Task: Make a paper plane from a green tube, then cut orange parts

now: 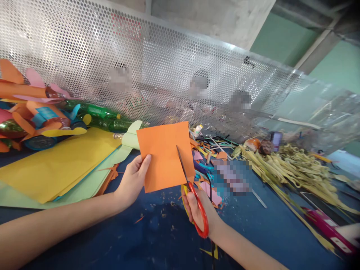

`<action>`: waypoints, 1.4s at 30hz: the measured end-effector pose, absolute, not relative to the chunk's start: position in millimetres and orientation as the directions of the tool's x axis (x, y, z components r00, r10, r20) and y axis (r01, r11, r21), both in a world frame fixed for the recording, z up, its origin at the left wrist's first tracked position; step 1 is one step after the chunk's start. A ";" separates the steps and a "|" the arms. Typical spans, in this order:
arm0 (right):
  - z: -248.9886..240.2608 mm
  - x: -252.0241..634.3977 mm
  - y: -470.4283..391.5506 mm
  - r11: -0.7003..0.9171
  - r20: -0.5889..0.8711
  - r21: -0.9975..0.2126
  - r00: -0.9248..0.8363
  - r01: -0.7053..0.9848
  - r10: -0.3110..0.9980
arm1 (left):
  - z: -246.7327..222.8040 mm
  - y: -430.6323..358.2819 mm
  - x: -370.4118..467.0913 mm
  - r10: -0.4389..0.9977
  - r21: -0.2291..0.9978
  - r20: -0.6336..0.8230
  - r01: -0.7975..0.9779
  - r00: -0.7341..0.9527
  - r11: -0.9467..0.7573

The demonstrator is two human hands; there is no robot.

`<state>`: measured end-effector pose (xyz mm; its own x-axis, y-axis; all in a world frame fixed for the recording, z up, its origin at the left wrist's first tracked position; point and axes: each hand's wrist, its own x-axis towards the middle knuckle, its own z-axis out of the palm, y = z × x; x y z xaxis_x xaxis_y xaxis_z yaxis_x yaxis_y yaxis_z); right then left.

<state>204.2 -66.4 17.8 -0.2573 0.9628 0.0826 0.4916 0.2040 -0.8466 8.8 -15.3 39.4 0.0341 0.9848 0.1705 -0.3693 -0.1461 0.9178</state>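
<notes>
An orange square of paper (161, 159) is held up above the blue table. My left hand (135, 178) pinches its lower left edge, thumb in front and fingers behind. My right hand (199, 212) grips scissors (203, 221) with red and yellow handles at the paper's lower right corner. One dark blade lies across the front of the paper and points up and to the left; the other blade is hidden behind the sheet. The fingers of my right hand are wrapped in the handle loops.
Yellow and green sheets (73, 157) lie at left, below bottles decorated with coloured paper (42, 116). Paper scraps (212, 193) and dried husks (292, 168) are at right on the blue table (157, 240). A perforated metal screen (165, 63) stands behind, with people beyond it.
</notes>
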 end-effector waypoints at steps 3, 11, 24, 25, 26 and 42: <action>20.4 201.3 -66.5 0.134 0.038 -0.869 -0.206 0.476 0.978 | 37.1 -14.2 7.6 0.986 0.917 0.160 -0.376 0.041 -0.133; 30.7 207.5 -66.4 0.261 0.097 -0.829 -0.333 0.495 0.938 | 40.4 -8.5 4.8 0.990 0.942 0.121 -0.322 0.067 -0.094; 33.4 219.0 -65.4 0.303 0.136 -0.819 -0.349 0.488 0.927 | 48.0 -17.8 8.7 0.970 0.954 0.042 -0.299 0.239 0.033; 32.7 220.3 -65.4 0.327 0.160 -0.797 -0.346 0.507 0.925 | 48.5 -19.4 9.5 0.966 0.951 0.037 -0.306 0.256 0.044; 31.6 221.6 -65.6 0.351 0.184 -0.774 -0.343 0.527 0.921 | 49.1 -20.8 10.0 0.961 0.947 0.032 -0.315 0.273 0.057; 19.3 218.7 -62.8 0.400 0.283 -0.727 -0.287 0.559 0.915 | 52.8 -29.8 12.5 0.954 0.917 -0.018 -0.376 0.299 0.135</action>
<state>218.7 -62.8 19.3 -0.2871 0.9151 0.2830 0.5587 0.4000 -0.7266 12.5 -29.8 52.8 0.2989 0.9541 -0.0184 -0.3759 0.1354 0.9167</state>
